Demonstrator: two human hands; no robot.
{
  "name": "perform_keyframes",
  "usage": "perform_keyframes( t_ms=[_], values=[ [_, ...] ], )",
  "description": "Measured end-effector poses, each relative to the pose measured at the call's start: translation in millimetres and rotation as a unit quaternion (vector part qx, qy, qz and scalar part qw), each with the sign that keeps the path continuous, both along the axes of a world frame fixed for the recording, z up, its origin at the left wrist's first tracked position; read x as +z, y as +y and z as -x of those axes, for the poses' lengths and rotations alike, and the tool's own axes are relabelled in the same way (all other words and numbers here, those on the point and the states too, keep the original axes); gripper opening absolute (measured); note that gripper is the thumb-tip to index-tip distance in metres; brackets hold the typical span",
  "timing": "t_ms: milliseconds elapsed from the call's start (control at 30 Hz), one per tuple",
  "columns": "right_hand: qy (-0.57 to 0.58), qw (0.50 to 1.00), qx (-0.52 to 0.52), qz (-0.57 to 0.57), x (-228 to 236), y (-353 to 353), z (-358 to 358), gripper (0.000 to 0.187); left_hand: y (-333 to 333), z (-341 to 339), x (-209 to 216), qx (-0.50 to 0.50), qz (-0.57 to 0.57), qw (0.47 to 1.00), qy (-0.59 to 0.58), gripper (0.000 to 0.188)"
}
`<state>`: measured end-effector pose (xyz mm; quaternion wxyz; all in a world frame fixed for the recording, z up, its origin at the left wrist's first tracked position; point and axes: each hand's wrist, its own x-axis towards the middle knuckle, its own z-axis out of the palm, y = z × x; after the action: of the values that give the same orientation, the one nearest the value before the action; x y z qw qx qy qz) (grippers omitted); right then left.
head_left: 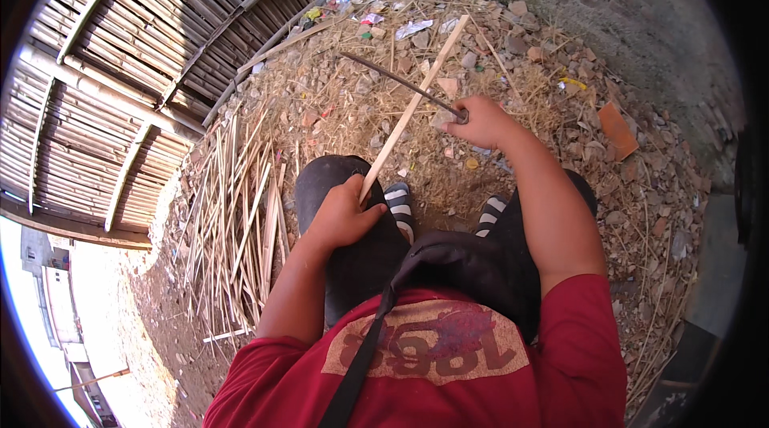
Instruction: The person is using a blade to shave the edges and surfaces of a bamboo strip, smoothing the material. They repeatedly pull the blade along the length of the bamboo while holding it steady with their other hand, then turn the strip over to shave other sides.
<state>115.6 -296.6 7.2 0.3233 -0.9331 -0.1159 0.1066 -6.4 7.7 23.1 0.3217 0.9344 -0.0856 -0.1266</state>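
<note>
My left hand is closed around the lower end of a long, pale bamboo strip, beside my left knee. From there the strip slants up and away to the right over the ground. My right hand grips the near end of a long, thin, dark knife, seen almost edge-on. Its blade points to the far left and crosses the strip near the middle. Whether the two touch I cannot tell. My right fingers hide most of the handle.
A pile of split bamboo strips lies left of my knees. Rubble, straw and litter cover the ground. A bamboo slat wall stands at the left, a brick wall at the far right. An orange tile piece lies near it.
</note>
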Motion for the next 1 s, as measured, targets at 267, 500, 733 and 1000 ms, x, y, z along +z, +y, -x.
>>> perform_keyframes(
  t_ms=[267,500,733,1000],
  values=[
    [-0.039,0.991,0.119,0.036,5.7,16.0,13.1,0.043,1.7,2.1,4.3,-0.006,0.007,1.0,0.011,0.034],
    [-0.017,0.997,0.07,0.012,-3.9,5.4,2.7,0.041,1.1,0.9,0.0,0.001,0.008,1.0,0.002,0.037],
    [-0.009,0.998,0.062,-0.015,-3.9,9.9,8.0,0.041,1.9,2.6,0.7,-0.005,-0.007,1.0,-0.003,0.036],
    [-0.014,0.998,0.055,-0.005,9.9,3.0,6.3,0.043,0.8,4.3,5.7,-0.006,0.003,1.0,0.003,0.034]
  ],
)
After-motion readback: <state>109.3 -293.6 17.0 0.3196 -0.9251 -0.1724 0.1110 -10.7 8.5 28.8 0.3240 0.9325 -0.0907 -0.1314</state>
